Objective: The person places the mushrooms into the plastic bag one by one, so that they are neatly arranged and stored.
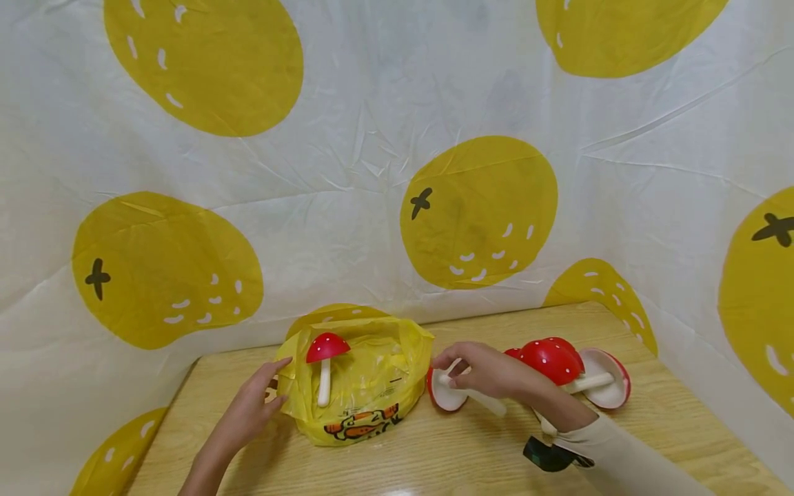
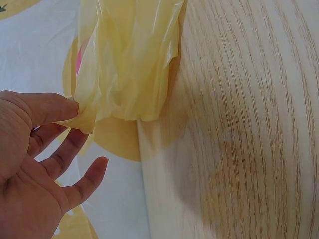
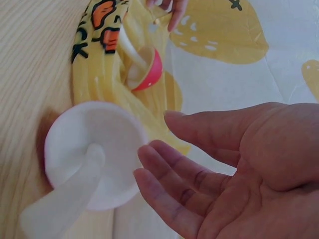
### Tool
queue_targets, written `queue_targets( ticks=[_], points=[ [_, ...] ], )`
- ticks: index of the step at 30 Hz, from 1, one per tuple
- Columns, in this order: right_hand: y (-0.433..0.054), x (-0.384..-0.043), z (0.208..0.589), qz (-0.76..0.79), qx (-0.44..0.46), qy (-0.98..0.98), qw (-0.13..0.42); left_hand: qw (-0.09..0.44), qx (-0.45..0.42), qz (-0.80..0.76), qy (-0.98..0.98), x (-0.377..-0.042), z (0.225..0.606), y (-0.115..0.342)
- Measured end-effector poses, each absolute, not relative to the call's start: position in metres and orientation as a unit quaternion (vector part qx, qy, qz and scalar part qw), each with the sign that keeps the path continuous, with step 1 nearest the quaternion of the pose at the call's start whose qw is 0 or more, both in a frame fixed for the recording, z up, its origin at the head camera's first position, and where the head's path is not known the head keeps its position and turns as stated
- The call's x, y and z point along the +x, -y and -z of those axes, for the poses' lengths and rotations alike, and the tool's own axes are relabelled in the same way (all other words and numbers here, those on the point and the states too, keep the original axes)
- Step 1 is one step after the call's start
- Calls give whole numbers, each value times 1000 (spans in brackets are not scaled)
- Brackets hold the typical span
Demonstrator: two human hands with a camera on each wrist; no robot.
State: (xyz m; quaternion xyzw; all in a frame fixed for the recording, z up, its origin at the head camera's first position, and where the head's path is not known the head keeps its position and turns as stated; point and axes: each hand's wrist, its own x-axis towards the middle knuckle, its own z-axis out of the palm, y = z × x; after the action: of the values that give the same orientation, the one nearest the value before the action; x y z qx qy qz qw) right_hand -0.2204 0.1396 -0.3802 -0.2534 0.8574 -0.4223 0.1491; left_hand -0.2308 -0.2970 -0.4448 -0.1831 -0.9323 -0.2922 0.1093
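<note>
A yellow plastic bag [image 1: 378, 386] lies mouth-open on the table. My left hand [image 1: 251, 403] pinches its left rim between thumb and index finger, and the left wrist view shows the pinched film. Inside the bag a red toy mushroom [image 1: 327, 350] with white dots stands cap up, its white stem downward. Right of the bag a second toy mushroom [image 3: 117, 164] lies on its side, pale underside and stem showing. My right hand [image 1: 486, 368] hovers at this mushroom with fingers spread and slightly bent, gripping nothing. Whether its fingertips touch the cap's edge I cannot tell.
Several more red toy mushrooms [image 1: 552, 359] lie in a group on the right, partly behind the right forearm. One mushroom [image 1: 611, 377] there shows its white underside. The wooden table [image 1: 397, 468] ends at a white cloth [image 1: 322, 234] with yellow fruit prints.
</note>
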Motion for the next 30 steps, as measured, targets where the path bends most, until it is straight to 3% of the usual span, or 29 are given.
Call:
queue_targets(
  ticks=[10,30],
  points=[
    [-154,-213,393,391,-199,-889,130,100,-180,295,933,-231,444,297],
    [-160,-204,419,332,-214,-915,83,93,-176,288,937,-231,450,298]
  ],
)
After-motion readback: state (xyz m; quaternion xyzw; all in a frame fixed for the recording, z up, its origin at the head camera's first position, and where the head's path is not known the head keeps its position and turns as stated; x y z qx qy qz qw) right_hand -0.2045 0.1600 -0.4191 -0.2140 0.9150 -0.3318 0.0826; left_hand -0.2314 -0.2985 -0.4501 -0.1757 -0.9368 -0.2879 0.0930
